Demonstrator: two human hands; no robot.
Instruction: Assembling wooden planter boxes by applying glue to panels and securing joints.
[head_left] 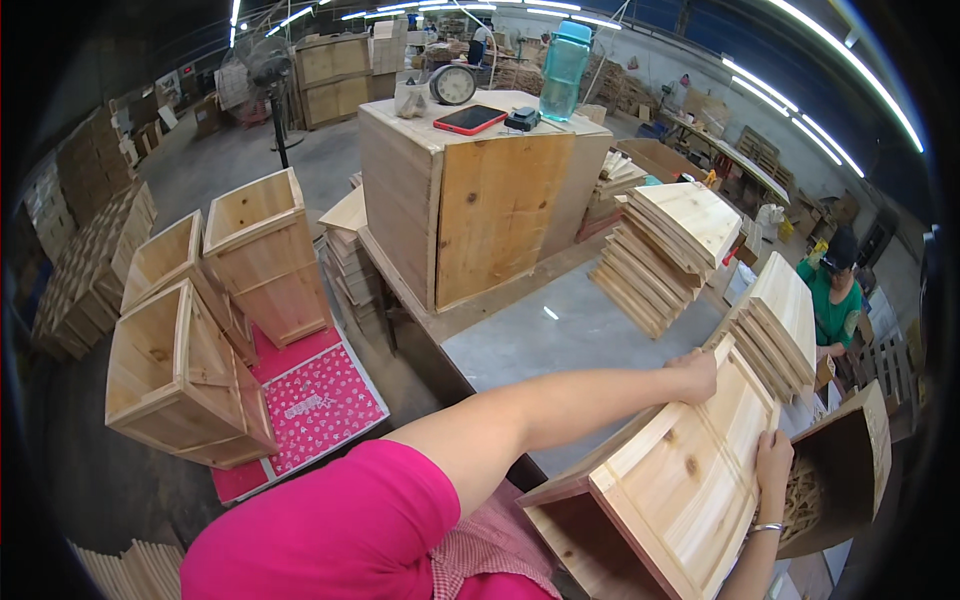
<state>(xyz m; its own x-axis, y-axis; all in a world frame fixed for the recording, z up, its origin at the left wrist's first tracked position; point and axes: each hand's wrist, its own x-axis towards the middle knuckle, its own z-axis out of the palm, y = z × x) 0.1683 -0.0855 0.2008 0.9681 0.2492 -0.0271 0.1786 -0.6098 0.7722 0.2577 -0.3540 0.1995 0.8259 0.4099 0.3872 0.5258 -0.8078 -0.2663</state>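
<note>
A pale wooden box (pixel 690 465) with framed panel sides lies tilted on the table in front of me, its open end toward my body. My left arm reaches across to the box's far end. There my left hand (pixel 695 378) is closed at the upper edge, its fingertips partly hidden. On the right long side, my right hand (pixel 773 458), with a bracelet at the wrist, has its fingers curled round the edge of the same box. Close beyond it stand a stack of wooden panels (pixel 770 325) and another panel stack (pixel 665 255).
A cardboard carton (pixel 835 480) with wooden pieces stands at the right. Several open wooden boxes (pixel 185 375) rest on a pink mat (pixel 320 405) at left. A large crate (pixel 505 220) bears a bottle (pixel 566 75), phone (pixel 470 120) and clock (pixel 453 85). A co-worker (pixel 832 300) is at far right.
</note>
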